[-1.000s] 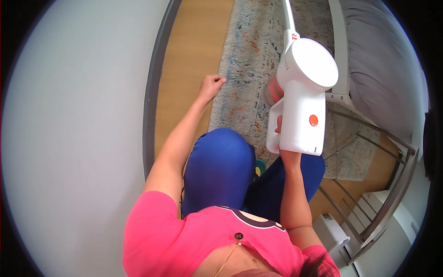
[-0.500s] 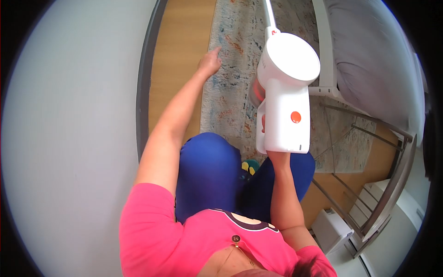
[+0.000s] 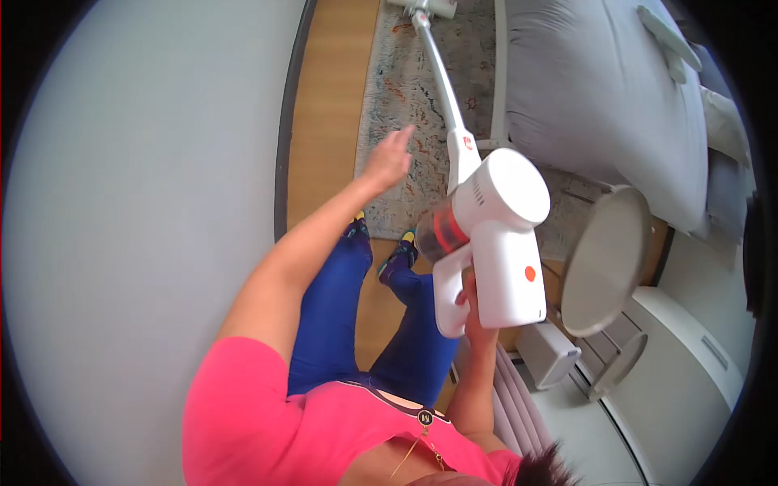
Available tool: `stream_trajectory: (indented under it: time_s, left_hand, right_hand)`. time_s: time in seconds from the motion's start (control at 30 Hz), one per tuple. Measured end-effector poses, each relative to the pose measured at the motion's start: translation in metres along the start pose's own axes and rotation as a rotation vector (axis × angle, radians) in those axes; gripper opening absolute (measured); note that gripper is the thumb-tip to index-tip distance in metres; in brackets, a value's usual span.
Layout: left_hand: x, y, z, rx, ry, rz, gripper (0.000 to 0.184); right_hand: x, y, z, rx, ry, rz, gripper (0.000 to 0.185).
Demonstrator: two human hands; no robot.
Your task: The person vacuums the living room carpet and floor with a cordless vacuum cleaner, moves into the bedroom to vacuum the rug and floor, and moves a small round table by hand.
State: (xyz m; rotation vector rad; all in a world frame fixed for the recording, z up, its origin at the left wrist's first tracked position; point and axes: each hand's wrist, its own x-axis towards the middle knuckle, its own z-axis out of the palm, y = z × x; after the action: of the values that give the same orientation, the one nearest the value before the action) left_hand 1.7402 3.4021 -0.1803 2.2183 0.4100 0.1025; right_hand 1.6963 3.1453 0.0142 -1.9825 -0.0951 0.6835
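A white cordless vacuum (image 3: 506, 263) with an orange button and a clear, red-striped dust cup is tilted in front of me. My right hand (image 3: 478, 312) is wrapped round its handle, partly hidden behind the white body. From the vacuum a grey tube (image 3: 440, 73) runs away to a white floor head (image 3: 433, 6) at the top edge, over the patterned rug (image 3: 397, 97). My left hand (image 3: 389, 162) hangs over the rug, left of the tube, with its fingers stretched out and nothing in it.
A grey wall (image 3: 162, 202) with a dark baseboard fills the left. At the right is a bed (image 3: 592, 89) with grey covers. Lower right are a round-topped table or stool (image 3: 606, 263), a white bin (image 3: 547, 354), a white cabinet (image 3: 689, 340) and pinkish ribbed upholstery (image 3: 510, 401).
My legs have straightened and the view has risen, bringing in the floor head and round top. The vacuum appears lower. My left hand has moved lower in view, its fingers extended.
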Motion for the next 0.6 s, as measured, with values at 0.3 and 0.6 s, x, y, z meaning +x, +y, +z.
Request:
stream_trajectory:
  time_s: [0.3, 0.6]
  left_hand:
    - [-0.110, 0.149, -0.014, 0.194, -0.433, 0.594, 0.029]
    - [-0.326, 0.215, 0.035, 0.114, -0.404, 0.660, 0.026]
  right_hand:
    - [-0.239, -0.083, -0.077, -0.012, -0.082, 0.090, 0.005]
    - [-0.438, -0.078, -0.130, 0.020, -0.007, 0.372, 0.005]
